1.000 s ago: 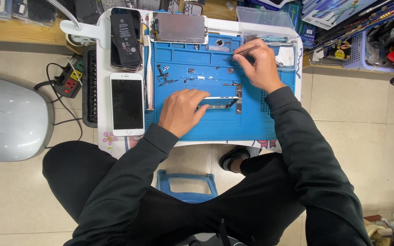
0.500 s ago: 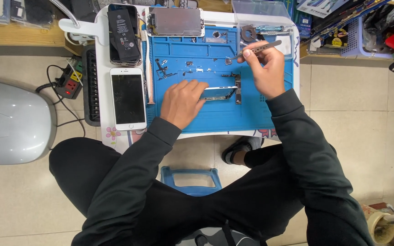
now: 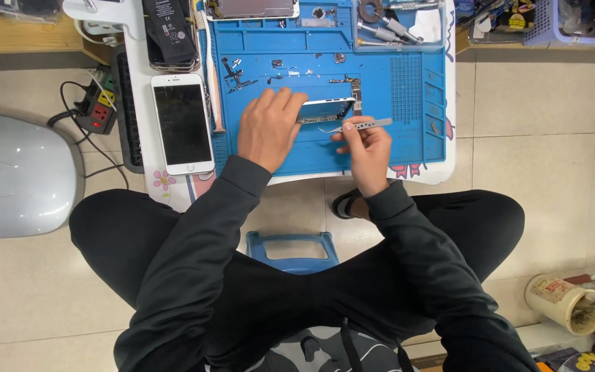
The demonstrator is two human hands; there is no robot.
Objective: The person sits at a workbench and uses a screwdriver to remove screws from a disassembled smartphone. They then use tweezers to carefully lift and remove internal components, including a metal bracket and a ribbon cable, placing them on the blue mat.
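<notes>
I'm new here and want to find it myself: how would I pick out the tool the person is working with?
Start at the big blue work mat on the small white table. Near its front edge the right hand pinches slim metal tweezers beside the opened phone frame under the left hand. Unlike the tools in the mat's far tray, these are held.

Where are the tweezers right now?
Head view: the tweezers are in the right hand, over the blue mat, tips at the phone frame under the left hand.
</notes>
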